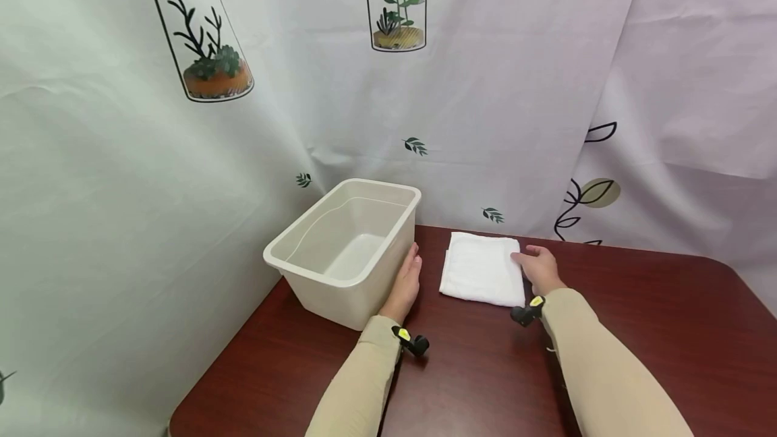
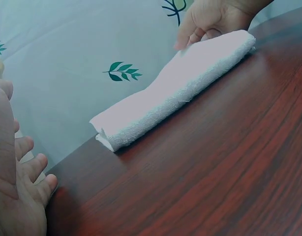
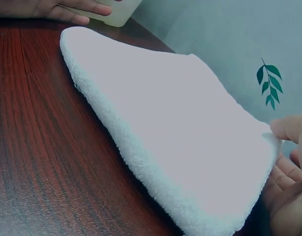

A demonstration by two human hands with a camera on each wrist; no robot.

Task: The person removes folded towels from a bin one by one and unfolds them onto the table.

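A white folded towel (image 1: 482, 270) lies on the dark red-brown table. My right hand (image 1: 541, 270) is at its right edge; in the right wrist view the thumb (image 3: 288, 129) rests over the towel's edge with fingers curled below, pinching it. To the left stands a cream plastic bin (image 1: 328, 302), its inside bare where it shows. My left hand (image 1: 405, 287) lies with straight fingers along the bin's right outer wall, palm side towards it.
The wood-grain table (image 1: 473, 369) reaches back to a white printed curtain (image 1: 516, 86) with plant drawings. Curtain also hangs close along the bin's left side. The table's rounded right corner (image 1: 716, 268) shows at the far right.
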